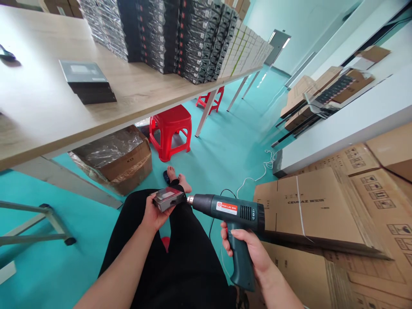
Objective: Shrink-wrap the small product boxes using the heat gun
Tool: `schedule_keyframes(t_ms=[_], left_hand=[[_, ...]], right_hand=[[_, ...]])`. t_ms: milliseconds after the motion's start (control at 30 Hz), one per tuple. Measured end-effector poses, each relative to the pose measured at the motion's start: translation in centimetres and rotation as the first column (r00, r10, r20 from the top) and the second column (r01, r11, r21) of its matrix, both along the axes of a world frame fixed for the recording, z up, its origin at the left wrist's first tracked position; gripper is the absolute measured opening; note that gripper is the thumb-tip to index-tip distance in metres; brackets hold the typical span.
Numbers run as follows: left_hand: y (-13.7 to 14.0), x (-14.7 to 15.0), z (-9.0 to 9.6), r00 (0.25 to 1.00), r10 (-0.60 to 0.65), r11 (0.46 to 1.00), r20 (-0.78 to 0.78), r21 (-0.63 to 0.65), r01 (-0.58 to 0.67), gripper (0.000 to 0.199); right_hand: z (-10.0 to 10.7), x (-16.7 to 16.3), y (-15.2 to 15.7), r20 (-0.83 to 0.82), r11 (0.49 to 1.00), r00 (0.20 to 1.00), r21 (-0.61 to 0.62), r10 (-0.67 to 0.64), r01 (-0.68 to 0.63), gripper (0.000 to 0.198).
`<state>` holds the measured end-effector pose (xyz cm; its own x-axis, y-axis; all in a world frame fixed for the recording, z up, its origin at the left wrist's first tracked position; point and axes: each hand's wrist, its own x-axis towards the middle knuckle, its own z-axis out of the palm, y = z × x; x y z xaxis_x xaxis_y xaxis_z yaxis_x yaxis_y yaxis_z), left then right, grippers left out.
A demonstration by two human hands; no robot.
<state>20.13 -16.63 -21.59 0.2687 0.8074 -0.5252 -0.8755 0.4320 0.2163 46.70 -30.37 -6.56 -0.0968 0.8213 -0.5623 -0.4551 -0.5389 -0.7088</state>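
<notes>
My left hand (156, 218) is closed around a small dark box (169, 198) with a shiny top, held above my knees. In my right hand (246, 242) is a dark green heat gun (240, 212), gripped by its handle. Its metal nozzle points left and sits right beside the box's right side; whether they touch I cannot tell. A cord hangs from the bottom of the handle. On the table to the left lies a short stack of similar flat dark boxes (87, 81).
Tall stacks of film-wrapped boxes (196, 40) and white boxes stand on the wooden table (135, 96). Beneath it are a carton with clear film (124, 161) and a red stool (172, 128). Large cartons (309, 201) crowd my right. A white cable (254, 178) runs over the floor.
</notes>
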Motion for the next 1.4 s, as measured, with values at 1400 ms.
schedule_keyframes(t_ms=[1400], left_hand=[[0.3, 0.5, -1.2, 1.000, -0.003, 1.000, 0.015, 0.008, 0.003, 0.023]], right_hand=[[0.1, -1.2, 1.0, -0.025, 0.990, 0.990, 0.017, -0.138, 0.138, 0.029]])
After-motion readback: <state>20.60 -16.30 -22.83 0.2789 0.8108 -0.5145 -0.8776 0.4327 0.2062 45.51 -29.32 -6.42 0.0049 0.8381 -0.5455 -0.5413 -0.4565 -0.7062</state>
